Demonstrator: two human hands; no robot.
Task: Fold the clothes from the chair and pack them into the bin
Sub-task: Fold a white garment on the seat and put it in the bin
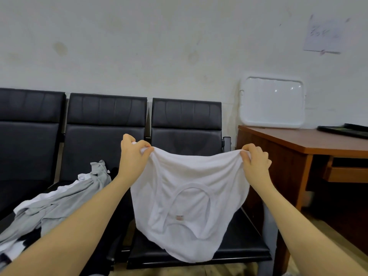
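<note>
The row of black chairs (pixel 107 136) runs along the wall, and a brown desk (pixel 298 142) stands just beside it on the right. A white bin (pixel 271 102) leans on its side on that desk, against the wall. On the middle seat lies a heap of grey and white clothes (pixel 57 198) waiting to be folded.

Over the right-hand seat hangs a white vest top (pixel 191 202), held up by its hem, so the neck hole points down (the little label shows near the bottom). Its low edge looks to rest on the seat.

The left hand (pixel 133 154) pinches one top corner with curled fingers. The right hand (pixel 254 162) pinches the other corner the same way.

To fold it well, I think both hands should keep the top edge tight and level, lay the top flat on the seat, smooth it, then fold it in half.
</note>
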